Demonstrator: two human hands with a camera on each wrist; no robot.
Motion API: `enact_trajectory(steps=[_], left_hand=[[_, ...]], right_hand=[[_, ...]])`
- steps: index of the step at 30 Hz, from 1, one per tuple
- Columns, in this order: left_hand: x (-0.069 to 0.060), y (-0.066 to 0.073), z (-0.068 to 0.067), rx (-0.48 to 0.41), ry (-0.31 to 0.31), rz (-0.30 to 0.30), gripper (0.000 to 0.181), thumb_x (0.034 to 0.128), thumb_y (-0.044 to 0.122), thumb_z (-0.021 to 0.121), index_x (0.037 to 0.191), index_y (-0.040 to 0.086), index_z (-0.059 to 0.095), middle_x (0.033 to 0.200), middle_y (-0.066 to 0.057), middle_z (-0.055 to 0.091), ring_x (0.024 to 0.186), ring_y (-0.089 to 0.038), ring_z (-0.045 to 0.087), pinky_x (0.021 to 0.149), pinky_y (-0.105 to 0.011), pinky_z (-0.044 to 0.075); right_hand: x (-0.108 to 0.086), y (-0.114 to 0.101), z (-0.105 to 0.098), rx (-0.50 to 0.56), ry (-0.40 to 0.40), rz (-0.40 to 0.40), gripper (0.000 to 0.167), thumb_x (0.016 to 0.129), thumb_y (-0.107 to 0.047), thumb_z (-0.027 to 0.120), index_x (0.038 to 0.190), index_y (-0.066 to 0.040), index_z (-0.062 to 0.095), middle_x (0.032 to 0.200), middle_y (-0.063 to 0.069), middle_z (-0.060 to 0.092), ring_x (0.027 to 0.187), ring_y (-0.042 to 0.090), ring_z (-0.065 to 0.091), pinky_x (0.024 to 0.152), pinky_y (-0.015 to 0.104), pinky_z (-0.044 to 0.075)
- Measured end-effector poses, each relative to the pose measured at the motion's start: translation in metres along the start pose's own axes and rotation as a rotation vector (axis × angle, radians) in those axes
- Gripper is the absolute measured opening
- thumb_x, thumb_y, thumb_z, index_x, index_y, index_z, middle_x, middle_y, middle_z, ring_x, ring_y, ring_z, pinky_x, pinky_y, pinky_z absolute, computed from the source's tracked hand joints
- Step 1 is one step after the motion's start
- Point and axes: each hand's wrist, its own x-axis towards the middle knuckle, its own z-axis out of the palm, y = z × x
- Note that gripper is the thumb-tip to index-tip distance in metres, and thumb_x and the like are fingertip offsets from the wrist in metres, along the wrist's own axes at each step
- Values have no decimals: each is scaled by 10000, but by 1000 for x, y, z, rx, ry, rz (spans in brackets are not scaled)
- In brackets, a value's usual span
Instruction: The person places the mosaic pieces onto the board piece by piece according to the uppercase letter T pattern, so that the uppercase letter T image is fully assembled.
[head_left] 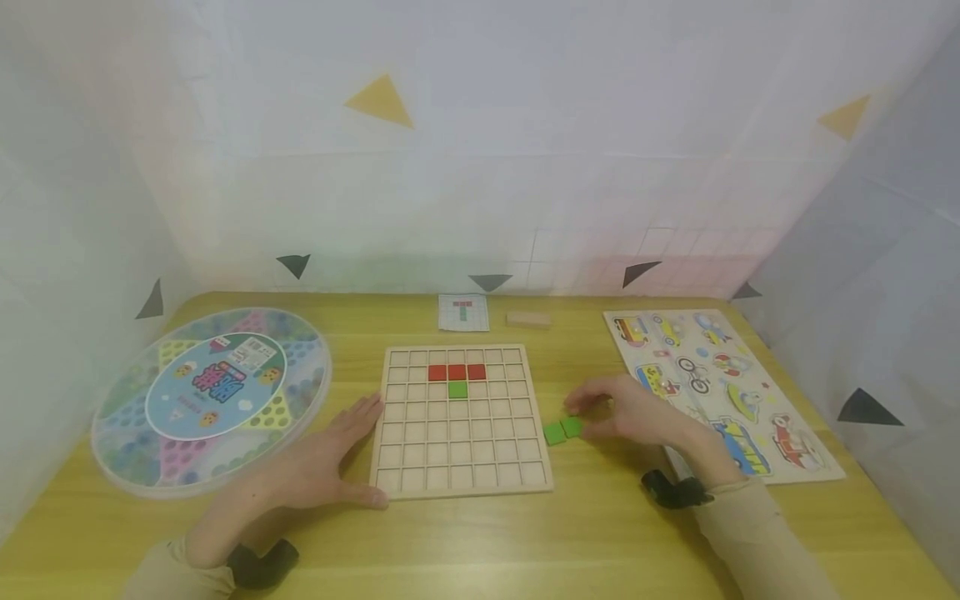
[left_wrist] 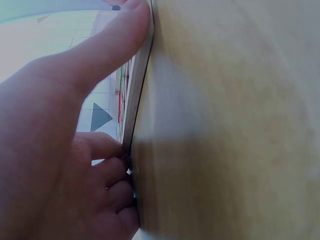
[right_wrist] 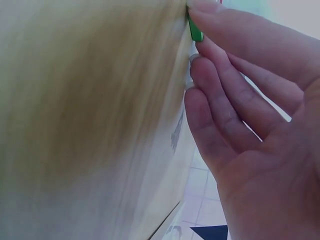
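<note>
A wooden grid board [head_left: 459, 432] lies flat around the middle of the tabletop [head_left: 480, 542], roughly midway between its far and near edges. In the board's second row from the far side sit three red tiles [head_left: 457, 372] side by side, with one seated green tile [head_left: 457, 390] directly below the middle one. The left hand [head_left: 315, 467] has its thumb and fingers well apart, the fingertips touching the board's left side and the thumb reaching its near left corner (the left wrist view shows the thumb against the board's edge).

To the right of the board, two loose tiles lie together on the tabletop: the left loose tile [head_left: 555, 434], just beside the board, and the right loose tile [head_left: 573, 427], both green. The right hand [head_left: 633, 412] has its thumb and forefinger pinched on the edges of the right one; how firmly, I cannot tell.

Close to the tabletop's far edge lie a paper card [head_left: 452, 322] printed with a red and green T and, just to its right, a pale wooden block [head_left: 528, 319]. A round game board [head_left: 300, 367] is near the left edge; a picture puzzle [head_left: 630, 340] slants along the right edge.
</note>
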Motion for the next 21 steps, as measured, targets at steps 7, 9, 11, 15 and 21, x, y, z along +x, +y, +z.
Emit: enact_trajectory(steps=[7, 9, 11, 15, 21], left_hand=[[1, -1, 0, 2, 5, 2, 1262, 694, 751, 724, 1620, 157, 105, 1687, -90, 66, 1529, -395, 115, 1218, -589, 174], [0, 0, 0, 0, 5, 3, 1261, 696, 751, 723, 1620, 158, 102, 1687, -93, 67, 1527, -401, 117, 1217, -594, 177], [0, 0, -1, -1, 4, 0, 1263, 694, 751, 724, 1621, 162, 100, 1687, -89, 64, 1528, -398, 114, 1218, -592, 174], [0, 0, -1, -1, 4, 3, 1261, 697, 747, 725, 1620, 158, 101, 1686, -98, 67, 1526, -407, 117, 1215, -599, 176], [0, 1, 0, 0, -5, -9, 1256, 693, 749, 725, 1621, 171, 106, 1689, -75, 52, 1532, -384, 104, 1220, -589, 170]], right_hand=[[1, -2, 1, -19, 16, 33, 340, 810, -242, 836, 1125, -180, 725, 1058, -114, 734, 1068, 163, 663, 999, 465, 520], [1, -2, 1, -20, 21, 30, 344, 807, -265, 839, 1121, -182, 726, 1050, -119, 734, 1059, 154, 665, 992, 454, 525], [1, -2, 1, -21, 26, 25, 346, 804, -273, 842, 1117, -181, 727, 1042, -124, 735, 1045, 142, 668, 980, 430, 533], [1, -2, 1, -18, 27, 24, 346, 805, -274, 842, 1117, -178, 728, 1038, -124, 736, 1031, 132, 669, 960, 399, 542], [0, -1, 1, -17, 25, 25, 340, 805, -281, 842, 1111, -183, 731, 1035, -126, 734, 1025, 126, 662, 950, 382, 542]])
